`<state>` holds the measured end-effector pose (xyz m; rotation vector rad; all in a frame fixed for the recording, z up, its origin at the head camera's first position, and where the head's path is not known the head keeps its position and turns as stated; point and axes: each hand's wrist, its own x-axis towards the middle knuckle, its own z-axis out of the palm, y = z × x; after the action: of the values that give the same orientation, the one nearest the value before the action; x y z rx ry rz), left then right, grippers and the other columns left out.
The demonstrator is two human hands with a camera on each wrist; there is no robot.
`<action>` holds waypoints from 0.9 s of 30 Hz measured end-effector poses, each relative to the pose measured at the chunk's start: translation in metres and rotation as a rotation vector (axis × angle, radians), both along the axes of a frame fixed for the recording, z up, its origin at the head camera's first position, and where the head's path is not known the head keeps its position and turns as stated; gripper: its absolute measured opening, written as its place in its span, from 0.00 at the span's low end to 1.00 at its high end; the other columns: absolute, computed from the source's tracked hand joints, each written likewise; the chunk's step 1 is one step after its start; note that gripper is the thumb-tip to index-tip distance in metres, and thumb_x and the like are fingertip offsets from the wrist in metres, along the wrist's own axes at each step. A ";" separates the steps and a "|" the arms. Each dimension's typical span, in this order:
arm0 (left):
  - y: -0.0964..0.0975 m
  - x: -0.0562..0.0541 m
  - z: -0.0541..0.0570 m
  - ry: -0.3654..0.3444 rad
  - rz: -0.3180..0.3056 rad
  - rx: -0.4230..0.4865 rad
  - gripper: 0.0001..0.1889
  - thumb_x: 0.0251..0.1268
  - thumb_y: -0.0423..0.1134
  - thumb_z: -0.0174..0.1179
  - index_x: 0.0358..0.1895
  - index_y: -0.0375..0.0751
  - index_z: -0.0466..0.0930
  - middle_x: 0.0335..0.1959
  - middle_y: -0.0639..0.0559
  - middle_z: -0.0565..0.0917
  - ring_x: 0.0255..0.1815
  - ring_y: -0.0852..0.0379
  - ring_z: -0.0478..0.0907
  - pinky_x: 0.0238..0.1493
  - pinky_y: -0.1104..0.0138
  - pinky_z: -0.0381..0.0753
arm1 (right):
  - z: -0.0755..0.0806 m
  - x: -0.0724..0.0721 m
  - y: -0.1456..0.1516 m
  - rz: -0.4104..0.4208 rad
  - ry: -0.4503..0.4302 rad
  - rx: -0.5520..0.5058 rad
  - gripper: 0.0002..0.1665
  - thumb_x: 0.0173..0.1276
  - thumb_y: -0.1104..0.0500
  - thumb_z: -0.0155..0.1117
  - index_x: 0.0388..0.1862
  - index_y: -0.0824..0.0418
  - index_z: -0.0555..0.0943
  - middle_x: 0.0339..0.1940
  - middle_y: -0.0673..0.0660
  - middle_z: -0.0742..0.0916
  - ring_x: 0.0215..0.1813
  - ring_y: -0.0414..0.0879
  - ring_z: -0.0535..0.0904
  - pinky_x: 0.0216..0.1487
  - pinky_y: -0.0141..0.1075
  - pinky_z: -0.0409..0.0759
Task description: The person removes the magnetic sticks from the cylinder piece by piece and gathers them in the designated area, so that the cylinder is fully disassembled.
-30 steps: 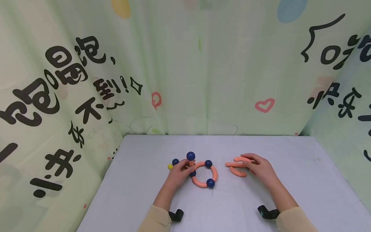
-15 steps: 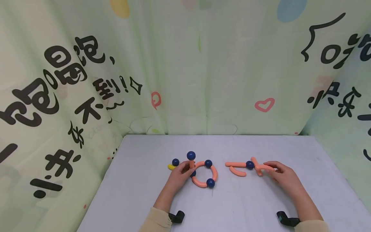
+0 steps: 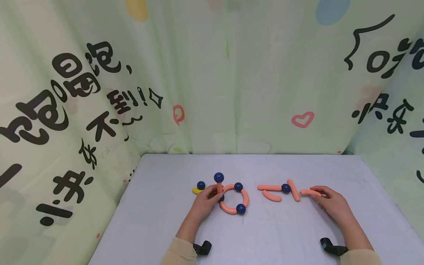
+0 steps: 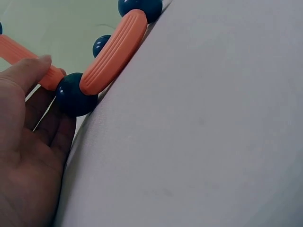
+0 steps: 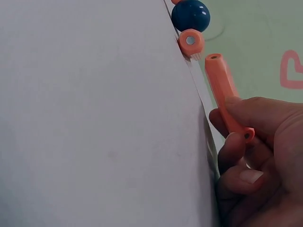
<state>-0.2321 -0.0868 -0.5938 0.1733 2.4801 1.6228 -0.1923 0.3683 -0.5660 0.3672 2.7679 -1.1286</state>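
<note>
With thumb and fingers, my left hand (image 3: 203, 202) grips an upright orange magnetic rod (image 3: 219, 187) topped by a blue ball (image 3: 219, 177). At its foot another blue ball (image 4: 75, 94) joins it to a ring of curved orange rods (image 3: 228, 209) and blue balls lying on the table. Farther right, my right hand (image 3: 335, 204) pinches a slightly curved orange rod (image 5: 221, 85) between thumb and fingers. Just left of that rod, apart from it, lies a straight orange rod (image 3: 293, 190) beside a loose blue ball (image 3: 285, 188). The left fingertips are partly hidden behind the rod.
Between the ring and the right hand lie a straight orange rod (image 3: 269, 187) and a curved orange rod (image 3: 271, 196). Behind the left hand sit a yellow curved piece (image 3: 196, 191) and a blue ball (image 3: 201, 185). A printed curtain (image 3: 251, 92) stands behind the white table (image 3: 258, 235).
My right hand has moved right, drawing the curved rod away from the other rods; the blue ball and slanted straight rod now lie apart from it. The left hand keeps its hold nearly still.
</note>
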 end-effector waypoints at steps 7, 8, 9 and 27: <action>-0.001 0.000 -0.001 0.003 -0.011 -0.020 0.19 0.66 0.59 0.59 0.59 0.66 0.78 0.55 0.62 0.83 0.59 0.57 0.78 0.63 0.52 0.77 | -0.010 -0.006 0.003 -0.018 -0.008 0.040 0.37 0.72 0.34 0.54 0.67 0.59 0.72 0.45 0.64 0.83 0.35 0.48 0.74 0.31 0.35 0.72; -0.001 0.000 -0.001 0.004 -0.011 -0.020 0.19 0.66 0.59 0.59 0.59 0.66 0.78 0.55 0.62 0.84 0.59 0.57 0.78 0.63 0.52 0.77 | -0.011 -0.006 0.003 -0.022 -0.006 0.045 0.37 0.72 0.35 0.55 0.67 0.59 0.72 0.44 0.63 0.83 0.35 0.47 0.73 0.31 0.35 0.72; -0.001 0.001 -0.002 0.005 -0.011 -0.021 0.19 0.66 0.60 0.59 0.59 0.66 0.78 0.55 0.63 0.83 0.59 0.57 0.78 0.63 0.52 0.77 | -0.012 -0.007 0.003 -0.022 -0.006 0.045 0.37 0.72 0.35 0.55 0.67 0.59 0.72 0.44 0.63 0.83 0.34 0.47 0.74 0.31 0.35 0.72; -0.002 0.001 -0.001 0.003 -0.001 -0.010 0.18 0.65 0.59 0.61 0.58 0.67 0.79 0.56 0.63 0.83 0.61 0.55 0.78 0.64 0.52 0.77 | -0.011 -0.007 0.001 0.017 -0.004 0.088 0.40 0.71 0.33 0.55 0.66 0.63 0.72 0.68 0.75 0.70 0.67 0.72 0.63 0.56 0.66 0.71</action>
<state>-0.2310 -0.0886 -0.5949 0.1756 2.4897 1.6104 -0.1997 0.3690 -0.5768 0.3541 2.8177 -1.0033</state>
